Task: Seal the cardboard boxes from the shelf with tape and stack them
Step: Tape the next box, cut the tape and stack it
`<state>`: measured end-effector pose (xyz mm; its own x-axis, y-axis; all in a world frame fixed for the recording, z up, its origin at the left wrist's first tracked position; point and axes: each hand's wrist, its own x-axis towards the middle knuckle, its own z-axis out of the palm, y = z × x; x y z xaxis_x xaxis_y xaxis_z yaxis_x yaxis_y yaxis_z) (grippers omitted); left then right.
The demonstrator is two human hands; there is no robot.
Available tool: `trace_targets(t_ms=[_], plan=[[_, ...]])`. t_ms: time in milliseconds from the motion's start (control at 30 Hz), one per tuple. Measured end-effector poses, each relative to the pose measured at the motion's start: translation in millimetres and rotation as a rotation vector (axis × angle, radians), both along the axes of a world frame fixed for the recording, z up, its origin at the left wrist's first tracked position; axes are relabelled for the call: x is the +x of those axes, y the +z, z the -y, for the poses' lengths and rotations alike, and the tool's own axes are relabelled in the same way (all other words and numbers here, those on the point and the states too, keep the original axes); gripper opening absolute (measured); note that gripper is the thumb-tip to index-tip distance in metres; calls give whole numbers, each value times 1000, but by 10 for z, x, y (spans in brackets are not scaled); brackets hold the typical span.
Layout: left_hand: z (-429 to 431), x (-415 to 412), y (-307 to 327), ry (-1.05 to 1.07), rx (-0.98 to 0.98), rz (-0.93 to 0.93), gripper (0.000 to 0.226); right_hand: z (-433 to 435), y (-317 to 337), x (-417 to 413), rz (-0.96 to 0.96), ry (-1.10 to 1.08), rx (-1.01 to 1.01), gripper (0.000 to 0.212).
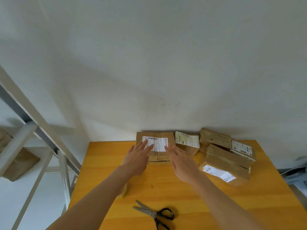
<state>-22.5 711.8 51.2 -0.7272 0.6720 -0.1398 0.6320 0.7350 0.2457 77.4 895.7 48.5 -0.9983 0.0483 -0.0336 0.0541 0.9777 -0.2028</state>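
Observation:
A cardboard box (159,136) with a white shipping label stands at the far edge of the yellow table (166,188), against the wall. My left hand (137,158) reaches to its left side with straight fingers, the fingertips over the label. My right hand (182,163) reaches to the box's right side, fingers straight and relaxed. Neither hand grips anything. A yellow tape roll (123,190) peeks out from under my left forearm. Black-handled scissors (156,213) lie near the front of the table.
Several more labelled cardboard boxes (224,156) crowd the table's back right, one (186,143) right beside the box at my hands. A white metal shelf (33,146) stands to the left with a box (20,163) on it. A white wall runs behind the table.

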Motion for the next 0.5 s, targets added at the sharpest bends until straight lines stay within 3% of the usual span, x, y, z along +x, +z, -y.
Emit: trace_targets(t_ms=[200,500], plan=[[460,361,463,-57,135,-38,53,579,425,507,-138,-123,-11,52],[1415,988,864,-190,261,-131,52,1748,897,1359,-259,-286,-7,52]])
